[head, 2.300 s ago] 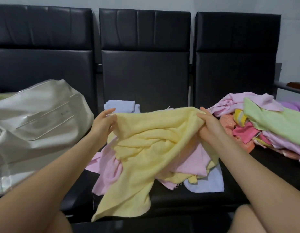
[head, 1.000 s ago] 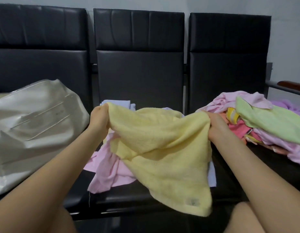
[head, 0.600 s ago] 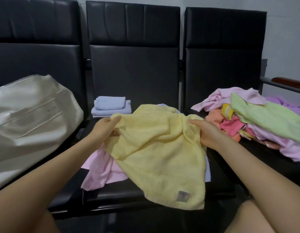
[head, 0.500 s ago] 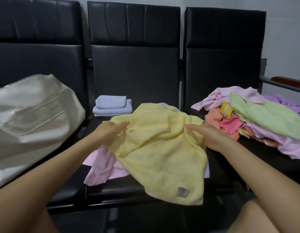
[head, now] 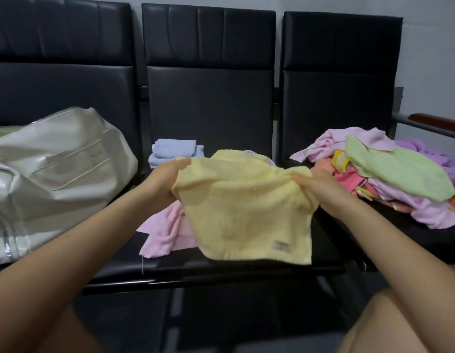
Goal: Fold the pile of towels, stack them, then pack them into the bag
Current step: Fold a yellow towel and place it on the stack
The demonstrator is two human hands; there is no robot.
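Currently, my left hand (head: 162, 180) and right hand (head: 320, 189) each pinch one upper corner of one pale yellow terry towel (head: 244, 212) above the middle black seat (head: 221, 268); two folded light-blue towels (head: 175, 152) lie behind, one cream bag (head: 55, 171) left.

Left hand (head: 163, 184) and right hand (head: 320, 188) grip the yellow towel (head: 243, 207) above the seat (head: 246, 270).

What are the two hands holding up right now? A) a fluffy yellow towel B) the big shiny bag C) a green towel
A: the left hand and the right hand each grip a top corner of the fluffy yellow towel, which hangs between them.
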